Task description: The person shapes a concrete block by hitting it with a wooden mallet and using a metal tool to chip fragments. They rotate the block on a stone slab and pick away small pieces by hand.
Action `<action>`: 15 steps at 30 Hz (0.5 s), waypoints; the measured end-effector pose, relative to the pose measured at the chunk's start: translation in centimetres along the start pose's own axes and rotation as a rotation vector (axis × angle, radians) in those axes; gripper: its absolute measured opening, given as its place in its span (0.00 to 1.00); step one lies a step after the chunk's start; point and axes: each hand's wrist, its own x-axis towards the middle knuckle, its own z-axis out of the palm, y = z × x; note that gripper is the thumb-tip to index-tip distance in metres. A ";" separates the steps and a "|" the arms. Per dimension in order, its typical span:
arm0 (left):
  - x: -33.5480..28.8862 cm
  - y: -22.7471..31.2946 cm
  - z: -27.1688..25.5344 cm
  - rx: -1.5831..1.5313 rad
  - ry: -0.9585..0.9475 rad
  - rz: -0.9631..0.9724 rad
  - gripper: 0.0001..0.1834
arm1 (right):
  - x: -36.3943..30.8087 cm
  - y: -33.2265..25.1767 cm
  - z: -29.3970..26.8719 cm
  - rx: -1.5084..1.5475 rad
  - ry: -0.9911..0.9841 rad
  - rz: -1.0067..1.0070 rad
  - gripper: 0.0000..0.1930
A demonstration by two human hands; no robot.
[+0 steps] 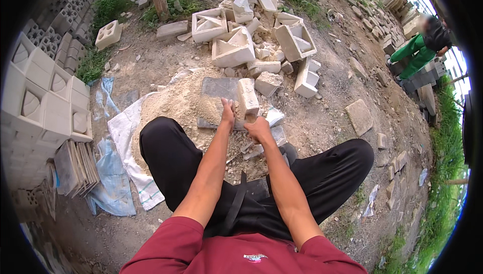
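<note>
My right hand [259,129] is closed round the short handle of a mallet with a pale, dusty, block-shaped head [247,95]. The head stands upright just beyond my fist, over the right side of a grey flat slab [216,87]. Beside it, to the left, my left hand [228,113] is raised with its fingers stretched out, apart from the mallet and holding nothing I can see. Pale crushed powder [176,100] is heaped left of the slab and partly spills onto it.
Ahead lies a pile of broken cream blocks [234,47]. A white sack [123,133] lies under the powder, near a blue sheet [113,183]. Moulded blocks [48,95] are stacked at the left, with leaning tiles [75,168]. A person in green trousers [415,55] is far right.
</note>
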 end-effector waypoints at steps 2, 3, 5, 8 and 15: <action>-0.2 -0.5 0.4 0.011 -0.040 -0.016 0.55 | 0.0 0.6 1.0 0.132 0.183 -0.079 0.27; -0.5 -0.5 1.0 0.022 -0.062 -0.021 0.55 | 0.1 0.9 1.3 0.203 0.278 -0.122 0.26; -0.8 0.0 2.3 0.021 -0.055 -0.034 0.55 | 0.9 2.4 2.7 0.292 0.326 -0.140 0.25; -0.8 1.0 1.0 0.009 -0.046 -0.034 0.56 | 1.0 3.6 4.1 0.060 0.164 -0.059 0.26; -1.5 1.2 0.4 0.067 -0.092 -0.087 0.56 | 1.5 1.0 2.0 0.070 0.078 0.003 0.26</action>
